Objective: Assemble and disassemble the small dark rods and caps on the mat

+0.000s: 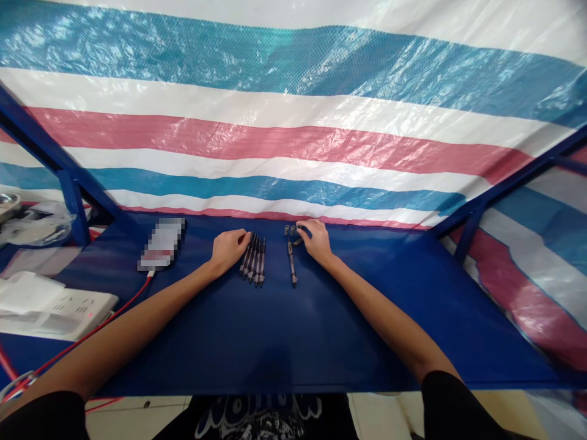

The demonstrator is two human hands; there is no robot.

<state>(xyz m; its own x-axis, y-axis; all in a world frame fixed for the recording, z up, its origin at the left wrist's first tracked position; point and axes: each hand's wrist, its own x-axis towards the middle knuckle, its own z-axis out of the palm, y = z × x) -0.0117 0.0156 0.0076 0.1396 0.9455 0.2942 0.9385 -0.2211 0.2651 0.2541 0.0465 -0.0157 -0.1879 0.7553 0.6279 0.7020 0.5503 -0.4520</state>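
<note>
Several slim dark pens with clear barrels [254, 261] lie side by side in a slanted row on the blue table. My left hand [229, 249] is closed at the left of this row, its fingertips against the upper end of the leftmost pen; whether they grip anything is hidden. One separate pen [292, 266] lies to the right of the row. Just beyond its upper end are small dark pieces that look like pen caps [287, 230]. My right hand [317, 241] pinches one such small piece between thumb and forefinger, and another lies beneath the fingers.
A phone [162, 243] plugged into a red cable lies on the left. Nearer the left edge is a white power strip [82, 308] with plastic packaging around it. Blue metal frame bars [472, 211] and a striped tarp [284, 143] close off the table's back.
</note>
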